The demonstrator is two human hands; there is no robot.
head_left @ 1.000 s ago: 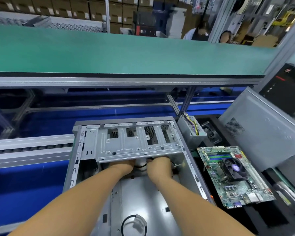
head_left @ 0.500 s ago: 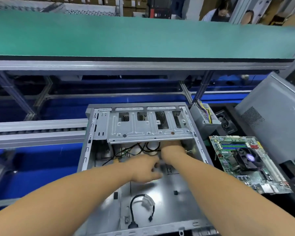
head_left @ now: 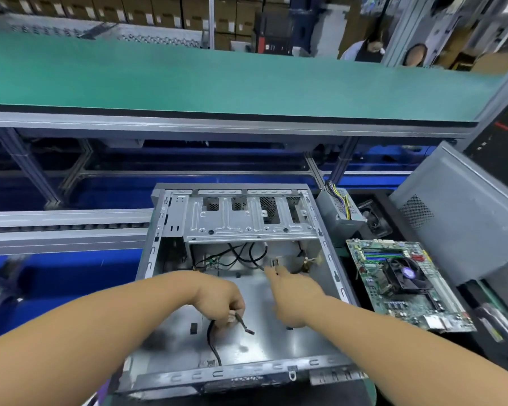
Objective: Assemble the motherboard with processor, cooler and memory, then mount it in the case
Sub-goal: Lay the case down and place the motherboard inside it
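Observation:
An open grey computer case (head_left: 329, 276) lies on its side in front of me, with a drive cage (head_left: 247, 224) across its far end. Black cables (head_left: 241, 256) hang below the cage. My left hand (head_left: 220, 300) grips a black cable with a pale connector (head_left: 214, 338) over the case floor. My right hand (head_left: 294, 297) reaches deeper inside, its fingers stretched toward a cable end near the back wall. The green motherboard (head_left: 408, 285), with a black cooler fan (head_left: 405, 273) and memory fitted, lies outside the case to the right.
A power supply (head_left: 339, 209) with coloured wires stands behind the motherboard. A grey side panel (head_left: 458, 212) leans at the right. A green conveyor belt (head_left: 217, 83) runs across the back, a roller rail (head_left: 65, 227) at the left. Two people stand beyond the belt.
Both hands have come out from under the drive cage. The left hand pulled back toward me and took hold of the loose cable on the case floor. The right hand stays further in.

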